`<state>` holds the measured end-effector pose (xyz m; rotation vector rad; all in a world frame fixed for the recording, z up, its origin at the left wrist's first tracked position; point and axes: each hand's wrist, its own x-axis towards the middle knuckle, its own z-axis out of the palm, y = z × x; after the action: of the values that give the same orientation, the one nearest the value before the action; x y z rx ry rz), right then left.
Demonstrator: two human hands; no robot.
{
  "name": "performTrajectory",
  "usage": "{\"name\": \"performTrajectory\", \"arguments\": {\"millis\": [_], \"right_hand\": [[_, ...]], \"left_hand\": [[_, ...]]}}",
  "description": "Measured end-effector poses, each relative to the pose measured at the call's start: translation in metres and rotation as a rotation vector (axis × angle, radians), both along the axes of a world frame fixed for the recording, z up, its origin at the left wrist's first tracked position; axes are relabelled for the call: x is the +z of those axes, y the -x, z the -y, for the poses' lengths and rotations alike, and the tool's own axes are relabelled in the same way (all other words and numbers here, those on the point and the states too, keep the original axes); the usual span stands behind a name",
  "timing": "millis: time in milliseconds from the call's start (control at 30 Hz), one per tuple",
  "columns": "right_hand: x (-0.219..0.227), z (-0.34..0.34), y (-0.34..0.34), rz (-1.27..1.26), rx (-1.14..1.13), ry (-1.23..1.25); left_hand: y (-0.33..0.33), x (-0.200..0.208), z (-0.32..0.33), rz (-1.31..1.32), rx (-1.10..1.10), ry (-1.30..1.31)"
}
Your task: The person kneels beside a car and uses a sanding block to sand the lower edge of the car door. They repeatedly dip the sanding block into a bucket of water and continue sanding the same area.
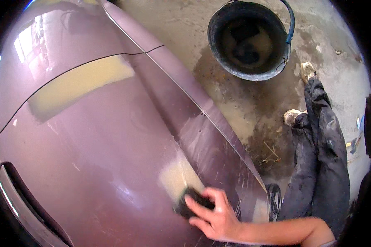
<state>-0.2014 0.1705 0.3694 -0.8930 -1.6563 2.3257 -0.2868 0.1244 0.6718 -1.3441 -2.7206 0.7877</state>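
Note:
My right hand (216,216) reaches in from the lower right, fingers closed round a dark, block-like pad (193,202). The pad lies against the mauve car panel (107,136), at the lower end of a pale yellowish patch (179,177). It covers part of that patch, and its underside is hidden. A crease in the bodywork runs beside the patch. Farther up the panel, a longer yellowish patch (86,84) lies along a curved seam. My left hand is not visible.
A dark bucket (255,76) with a blue-sleeved handle stands on the wet concrete floor (235,103), holding murky water and dark pieces. Dark-trousered legs (323,144) with pale shoes stand at the right. A recessed handle (33,208) sits at the lower left of the car.

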Motion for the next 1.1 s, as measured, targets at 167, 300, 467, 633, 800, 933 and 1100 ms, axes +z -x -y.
{"name": "performTrajectory", "arguments": {"millis": [167,300,467,633,800,933,1100], "right_hand": [[-0.031,-0.017,0.040,-0.019,-0.063,-0.080],[-0.053,-0.029,0.068,-0.002,-0.138,-0.115],[-0.003,0.006,-0.012,-0.064,-0.010,-0.023],[-0.055,-0.032,0.067,0.050,-0.135,-0.080],[-0.020,-0.005,0.011,-0.011,-0.005,-0.038],[-0.017,0.005,-0.004,-0.027,-0.013,-0.047],[-0.066,-0.027,0.072,0.083,-0.160,-0.037]], "left_hand": [[0.004,-0.001,0.003,0.002,-0.058,0.000],[0.002,-0.008,-0.001,-0.048,-0.046,-0.033],[0.007,-0.009,0.004,-0.038,-0.113,-0.049],[0.007,-0.014,0.002,-0.050,-0.078,-0.093],[0.002,-0.008,0.004,-0.097,-0.011,-0.056],[-0.006,-0.003,0.011,-0.092,0.054,-0.098],[0.002,-0.010,0.005,-0.089,0.007,-0.061]]}}
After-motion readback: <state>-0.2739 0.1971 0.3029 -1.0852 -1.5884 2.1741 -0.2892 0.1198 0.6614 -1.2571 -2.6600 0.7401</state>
